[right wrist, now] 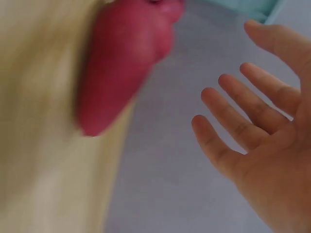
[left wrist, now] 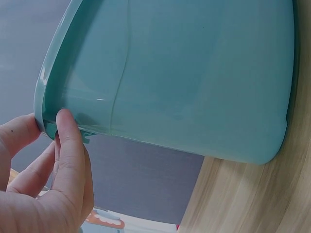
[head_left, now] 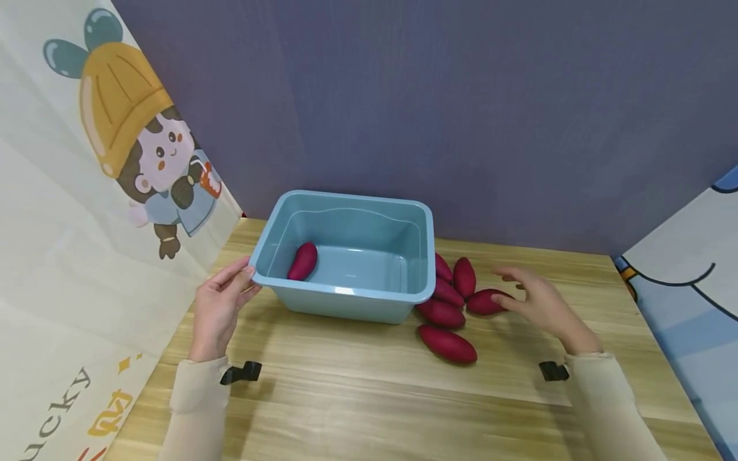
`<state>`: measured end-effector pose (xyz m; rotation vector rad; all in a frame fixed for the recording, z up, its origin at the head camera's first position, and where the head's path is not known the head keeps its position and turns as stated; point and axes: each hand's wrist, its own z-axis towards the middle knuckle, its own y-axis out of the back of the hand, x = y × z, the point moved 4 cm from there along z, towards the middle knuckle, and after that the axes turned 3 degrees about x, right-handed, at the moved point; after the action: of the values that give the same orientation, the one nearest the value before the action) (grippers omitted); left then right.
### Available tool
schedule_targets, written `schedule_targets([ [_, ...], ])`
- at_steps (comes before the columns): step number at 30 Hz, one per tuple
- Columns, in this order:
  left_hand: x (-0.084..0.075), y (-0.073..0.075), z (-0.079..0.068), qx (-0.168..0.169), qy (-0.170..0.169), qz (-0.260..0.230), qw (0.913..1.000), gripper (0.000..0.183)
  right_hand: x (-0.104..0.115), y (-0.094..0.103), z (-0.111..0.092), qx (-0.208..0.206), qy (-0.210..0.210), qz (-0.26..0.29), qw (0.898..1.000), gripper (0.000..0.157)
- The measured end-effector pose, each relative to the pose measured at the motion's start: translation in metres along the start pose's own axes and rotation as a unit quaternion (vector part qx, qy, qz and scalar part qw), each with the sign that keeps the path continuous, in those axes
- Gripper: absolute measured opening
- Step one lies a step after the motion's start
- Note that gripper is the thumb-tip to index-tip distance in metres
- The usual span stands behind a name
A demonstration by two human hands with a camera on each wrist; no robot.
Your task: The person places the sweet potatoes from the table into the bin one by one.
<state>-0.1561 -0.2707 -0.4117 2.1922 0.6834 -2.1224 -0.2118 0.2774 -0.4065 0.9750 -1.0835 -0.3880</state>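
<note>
A light blue plastic bin [head_left: 340, 307] stands at the back of the wooden table. My left hand [head_left: 219, 304] pinches its near left rim corner between thumb and fingers; the left wrist view shows the fingertips under the rim [left wrist: 43, 92]. One dark red sweet potato [head_left: 303, 261] lies inside the bin, towards its left end. Several more are clustered on the table to the right of the bin. Over the rightmost sweet potato [head_left: 483, 302] hovers my right hand [head_left: 542, 306], its fingers spread. The right wrist view shows this hand [right wrist: 272, 141] apart from the sweet potato [right wrist: 116, 63].
Closest to me in the cluster is a sweet potato [head_left: 447, 344]. A grey-blue partition [head_left: 461, 128] rises behind the table [head_left: 346, 397]. A printed white curtain [head_left: 69, 269] hangs on the left, and another printed cloth [head_left: 697, 282] on the right.
</note>
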Motion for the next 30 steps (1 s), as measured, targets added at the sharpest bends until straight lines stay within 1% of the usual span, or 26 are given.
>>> schedule_targets([
  [4, 0.001, 0.000, 0.000, 0.001, -0.001, -0.001, 1.0000, 0.045, -0.026, -0.011, -0.007, 0.011, -0.032, 0.033, 0.999, 0.055],
  [8, 0.001, 0.001, -0.001, -0.001, -0.001, -0.003, 1.0000, 0.044, -0.046, -0.020, -0.011, 0.018, -0.058, 0.076, 0.995, 0.059],
  [13, 0.000, 0.001, -0.002, -0.002, -0.001, -0.006, 1.0000, 0.044, -0.068, -0.028, -0.016, 0.037, -0.099, 0.136, 0.985, 0.065],
  [17, 0.000, 0.001, -0.002, 0.000, -0.001, -0.005, 1.0000, 0.044, -0.082, -0.033, -0.021, 0.049, -0.116, 0.160, 0.979, 0.067],
  [20, 0.001, 0.000, -0.002, 0.002, 0.000, -0.012, 0.9999, 0.043, -0.088, -0.034, -0.025, 0.051, -0.120, 0.166, 0.978, 0.064],
  [24, 0.001, 0.000, 0.000, 0.003, -0.004, -0.020, 0.9998, 0.039, -0.090, -0.034, -0.029, 0.046, -0.123, 0.175, 0.976, 0.060],
  [30, 0.001, -0.001, 0.000, 0.000, -0.006, -0.018, 0.9998, 0.040, -0.094, -0.038, -0.031, 0.057, -0.128, 0.189, 0.972, 0.055],
])
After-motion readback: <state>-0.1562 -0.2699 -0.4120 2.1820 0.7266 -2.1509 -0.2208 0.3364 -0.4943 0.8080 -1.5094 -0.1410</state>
